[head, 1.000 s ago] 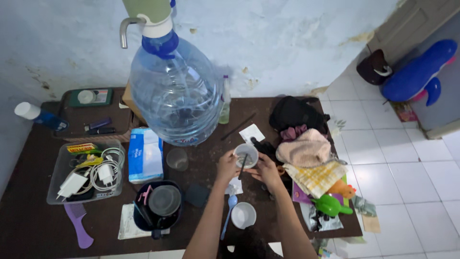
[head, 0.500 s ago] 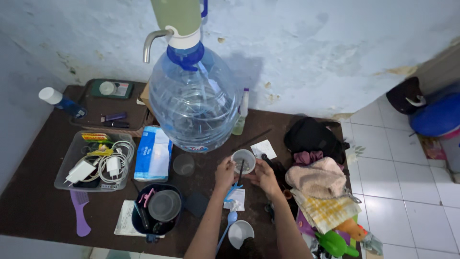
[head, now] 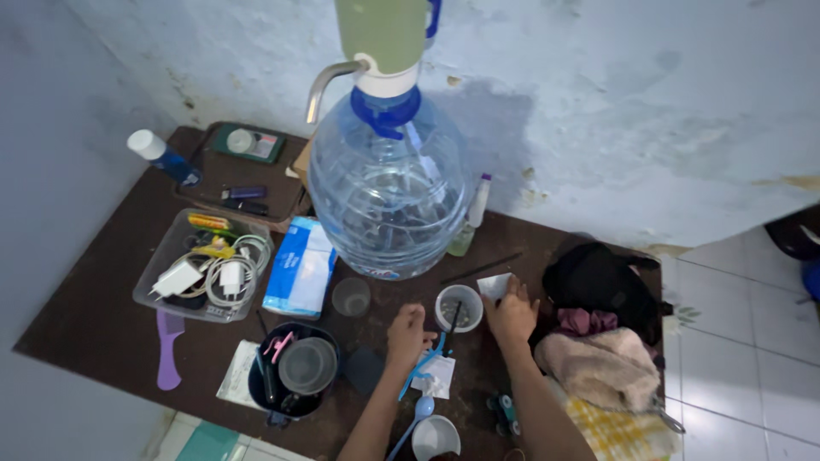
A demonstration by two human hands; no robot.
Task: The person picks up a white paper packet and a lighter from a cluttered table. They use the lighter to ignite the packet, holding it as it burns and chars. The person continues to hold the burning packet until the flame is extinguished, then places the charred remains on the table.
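From the head view, a white cup (head: 459, 306) stands on the dark table (head: 94, 320) just in front of the water jug (head: 389, 196), with a dark stick (head: 453, 318) leaning inside it. The left hand (head: 408, 331) sits just left of the cup, fingers curled into a loose fist; whether they grip anything, I cannot tell. The right hand (head: 512, 312) lies just right of the cup, fingers spread flat over a white paper (head: 494, 285), holding nothing.
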